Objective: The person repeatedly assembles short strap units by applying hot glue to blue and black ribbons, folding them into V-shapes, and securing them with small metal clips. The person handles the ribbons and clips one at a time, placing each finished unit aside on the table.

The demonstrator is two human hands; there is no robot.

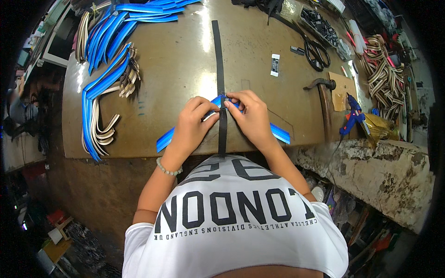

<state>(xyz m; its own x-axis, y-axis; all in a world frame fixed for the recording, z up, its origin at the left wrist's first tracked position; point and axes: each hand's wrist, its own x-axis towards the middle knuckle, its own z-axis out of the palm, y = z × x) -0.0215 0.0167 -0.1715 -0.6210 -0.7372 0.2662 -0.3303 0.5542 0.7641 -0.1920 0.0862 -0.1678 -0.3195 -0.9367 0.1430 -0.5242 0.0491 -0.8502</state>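
A blue ribbed strap (280, 134) with a pale edge lies bent across the table's near side, its two ends showing outside my wrists. Under or through its middle runs a long narrow black strap (217, 55), stretching from far up the table down to the front edge. My left hand (197, 116) pinches the blue strap just left of the crossing. From the other side, my right hand (250, 113) grips it with thumb and fingers right at the crossing. Fingertips partly cover that spot, so how the two straps join cannot be made out.
Bundles of blue straps (104, 41) and cream strips lie at left. To the right are a small white label (275, 65), black scissors (316, 53), a hammer (326, 104), a blue glue gun (353, 115), a tray of black buckles (320, 27) and striped straps (384, 76).
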